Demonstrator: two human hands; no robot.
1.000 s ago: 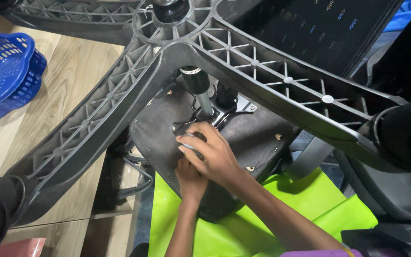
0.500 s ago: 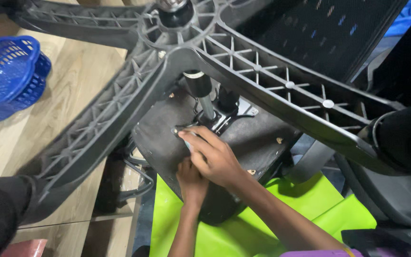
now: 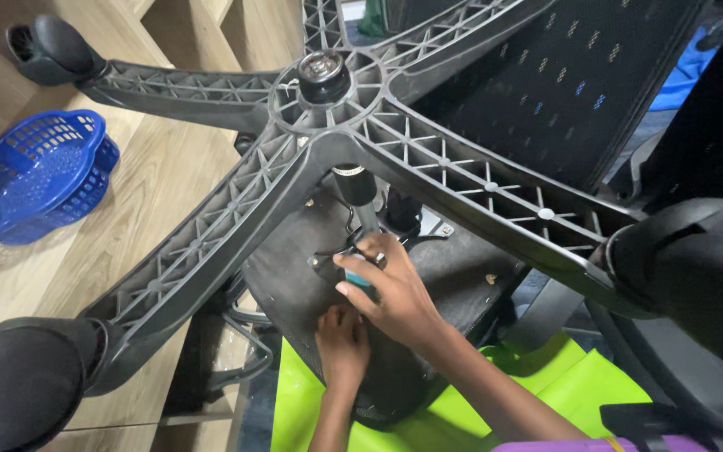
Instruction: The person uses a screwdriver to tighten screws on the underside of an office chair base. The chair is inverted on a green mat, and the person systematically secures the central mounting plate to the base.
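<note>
Gripping a small teal-handled tool in closed fingers, the right hand presses its tip at the metal mechanism plate on the underside of the black, matte chair seat, just below the chrome-and-black gas cylinder. The left hand sits directly beneath it, fingers curled against the seat bottom near the tool; whether it pinches anything I cannot tell. The work looks to be midway: the grey ribbed plastic five-armed base is already seated on the cylinder, and rounded black casters are fitted on the arms that show, while the fastening at the plate is still in hand. A small brass-coloured fitting shows on the seat's underside to the right. Beneath the seat lies a bright lime-green sheet, smooth and creased. To the left, a blue perforated plastic basket rests on the pale wood-grain floor, and black mesh backing fills the upper right.
</note>
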